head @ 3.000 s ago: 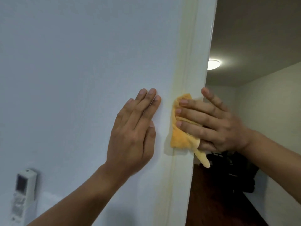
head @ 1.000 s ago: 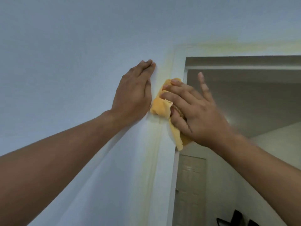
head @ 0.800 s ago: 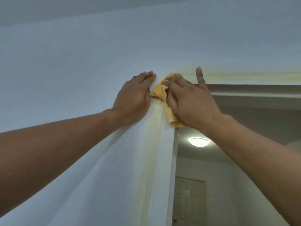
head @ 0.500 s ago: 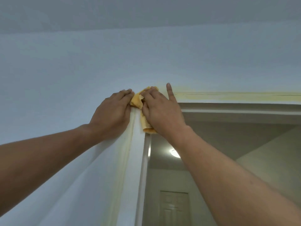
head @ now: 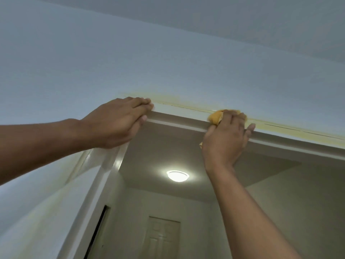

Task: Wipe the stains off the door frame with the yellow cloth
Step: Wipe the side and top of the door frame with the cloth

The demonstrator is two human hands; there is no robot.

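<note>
Wiping overhead, where the cloth could skip the stain

Head view: the right hand [head: 225,139] presses the yellow cloth [head: 216,117] against the top rail of the door frame [head: 177,116], fingers curled round the bunched fabric. The left hand [head: 119,120] rests on the frame's upper left corner, fingers fairly straight and holding nothing. A yellowish stain band [head: 291,130] runs along the seam to the right of the cloth, not yet wiped. Risks, as I judge them: arms stretched high may give uneven pressure, so the cloth rides over streaks, or a loose corner slips from the grip and the cloth drops.
</note>
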